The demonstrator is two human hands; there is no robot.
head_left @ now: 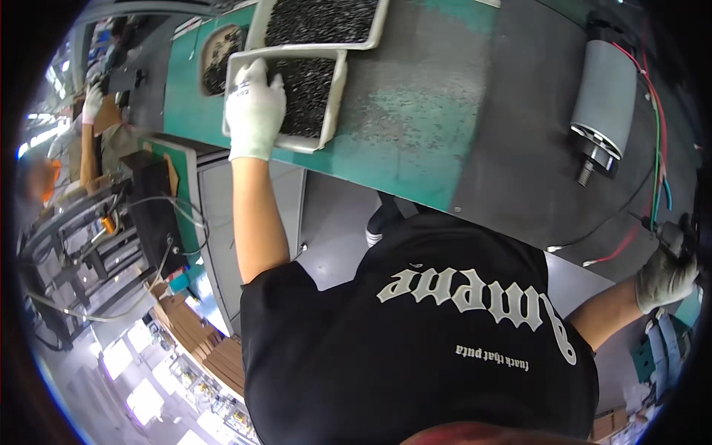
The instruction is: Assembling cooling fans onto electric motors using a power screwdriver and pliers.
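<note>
Both your gloved hands were busy: across the green tabletop (415, 159), your left hand (254, 107) lay open on the near tray (337, 96) of small dark parts, fingers resting on its rim, while your right hand (665, 276) clenched a tool (671, 236) beside the grey motor (604, 100). Picking parts seemed underway; a steady pinch comes next.
</note>
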